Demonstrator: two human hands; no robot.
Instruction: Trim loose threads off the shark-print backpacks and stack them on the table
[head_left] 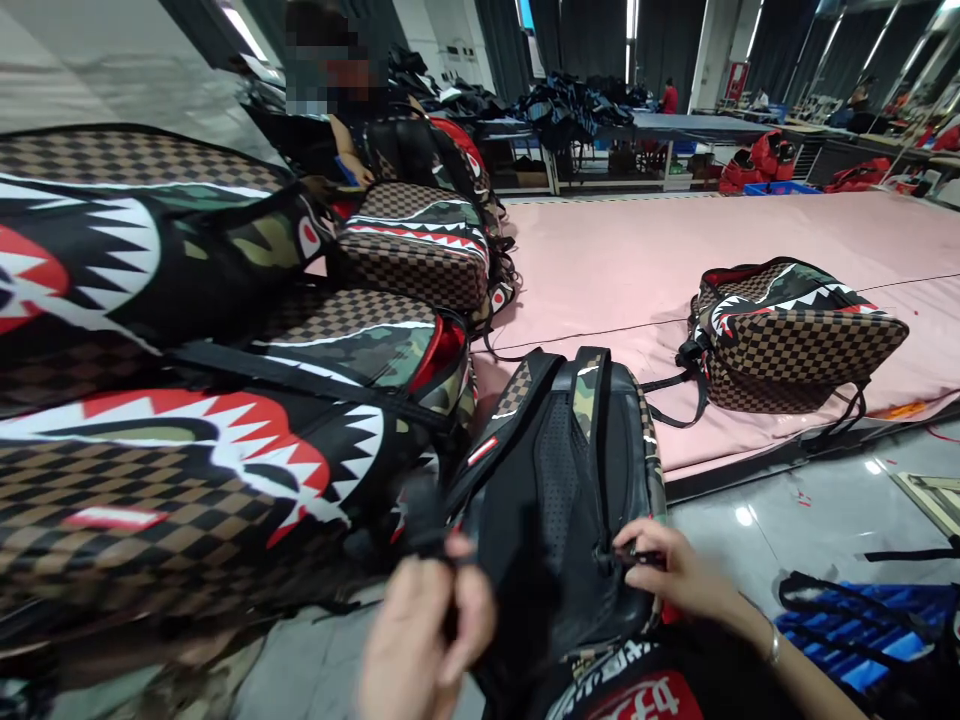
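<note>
A black backpack (555,500) with a checkered and camouflage trim lies in front of me, its back panel and shoulder straps facing up. My left hand (427,630) is closed on a black strap (424,515) at the pack's left side; hand and strap are smeared by motion. At the lower right of the pack, my right hand (671,570) pinches a black strap end (645,557) close to where the camouflage shoulder strap (589,400) runs down. Whether that end carries a buckle is too small to tell.
Checkered shark-mouth backpacks (172,460) are heaped at the left. Another backpack (802,340) sits on the pink-covered table (600,260). A person's arm (349,150) shows behind the heap. Blue bundled material (855,625) lies on the floor at right.
</note>
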